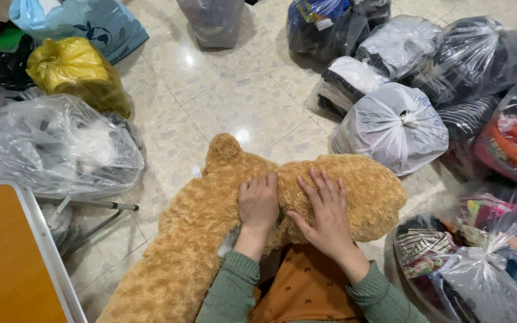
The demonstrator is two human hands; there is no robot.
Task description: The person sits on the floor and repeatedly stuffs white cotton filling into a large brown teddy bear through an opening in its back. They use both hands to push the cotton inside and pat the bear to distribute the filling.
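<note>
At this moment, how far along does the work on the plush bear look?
Done: many tied plastic bags, like the white bag, stand around the floor. In hand: the left hand and right hand press flat on the tan plush bear, which lies unbagged across the lap. Left: the bear sits in no bag.

Sorting area where you sat, likely a storeroom or donation point, pale terrazzo tile floor (222, 90), knotted clear plastic bags of clothing (393, 125) lay all round you, yellow bag (76, 69), orange folding table (7, 257) stood at your left.
</note>
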